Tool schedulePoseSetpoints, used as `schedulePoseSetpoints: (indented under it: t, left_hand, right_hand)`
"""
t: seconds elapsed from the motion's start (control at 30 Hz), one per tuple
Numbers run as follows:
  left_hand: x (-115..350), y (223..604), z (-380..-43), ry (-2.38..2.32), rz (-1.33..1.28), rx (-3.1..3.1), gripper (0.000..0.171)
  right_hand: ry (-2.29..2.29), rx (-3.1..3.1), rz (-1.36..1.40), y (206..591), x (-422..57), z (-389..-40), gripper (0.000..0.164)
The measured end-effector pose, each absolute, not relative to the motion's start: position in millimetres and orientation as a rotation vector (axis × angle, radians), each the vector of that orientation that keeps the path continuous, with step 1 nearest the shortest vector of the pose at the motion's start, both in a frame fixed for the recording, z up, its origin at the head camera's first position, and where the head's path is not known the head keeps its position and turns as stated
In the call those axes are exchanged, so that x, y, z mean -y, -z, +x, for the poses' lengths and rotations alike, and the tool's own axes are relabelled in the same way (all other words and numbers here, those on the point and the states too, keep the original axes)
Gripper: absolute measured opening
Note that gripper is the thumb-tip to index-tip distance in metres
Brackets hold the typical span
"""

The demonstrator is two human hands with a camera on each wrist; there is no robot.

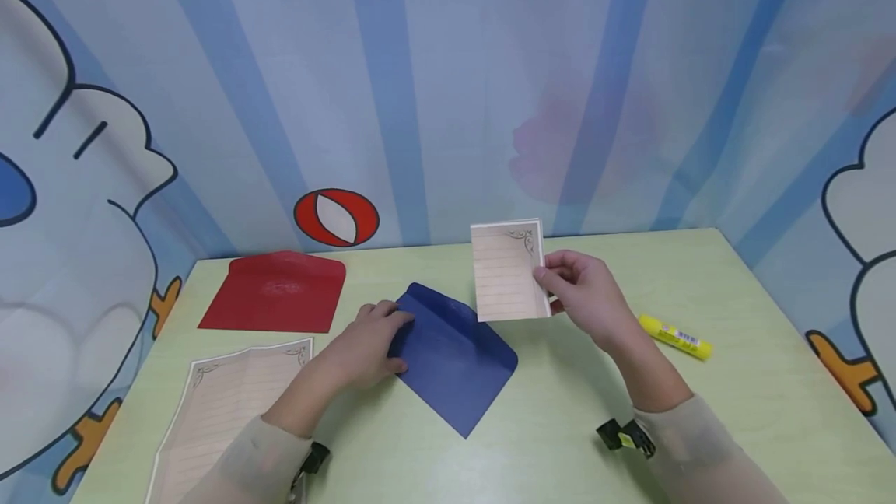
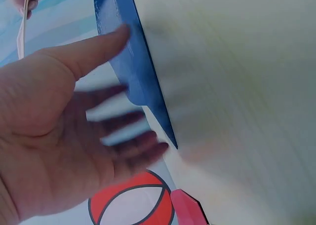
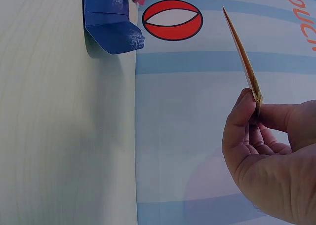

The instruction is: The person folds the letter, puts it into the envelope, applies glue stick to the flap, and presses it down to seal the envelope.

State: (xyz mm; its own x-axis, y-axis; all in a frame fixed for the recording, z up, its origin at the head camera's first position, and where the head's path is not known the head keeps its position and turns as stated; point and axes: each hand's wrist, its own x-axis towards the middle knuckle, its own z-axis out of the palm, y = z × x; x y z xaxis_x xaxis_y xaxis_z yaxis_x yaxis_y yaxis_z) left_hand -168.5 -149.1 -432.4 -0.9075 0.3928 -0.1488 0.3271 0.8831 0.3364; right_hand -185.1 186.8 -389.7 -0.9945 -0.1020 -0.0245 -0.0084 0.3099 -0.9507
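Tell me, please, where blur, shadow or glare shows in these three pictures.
Left wrist view: the fingers of the left grip are blurred; head view: soft shadows lie on the flat, pale green table, and the red paper envelope bears a pale patch, glare or residue, I cannot tell which; right wrist view: a broad, soft shadow spreads over the table near the blue paper envelope.

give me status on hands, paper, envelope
Right hand pinching folded paper, held up. Left hand open by blue envelope, contact unclear. No visible obstruction.
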Motion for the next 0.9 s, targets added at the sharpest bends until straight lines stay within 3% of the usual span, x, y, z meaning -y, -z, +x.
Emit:
schedulePoseSetpoints:
  t: [0.23, 0.8, 0.9]
  left_hand:
    - [149, 434, -171, -0.404, 0.169, -2.915, 0.094]
    - [153, 441, -184, -0.502, 0.032, -2.844, 0.112]
    - [154, 442, -183, -0.688, 0.014, -2.85, 0.106]
  right_hand:
    - [1.779, -2.499, -0.12, 393, -187, -187, 0.03]
    - [1.78, -2.495, -0.105, 393, -188, -186, 0.029]
    - [1.779, -2.496, -0.107, 393, -188, -186, 0.029]
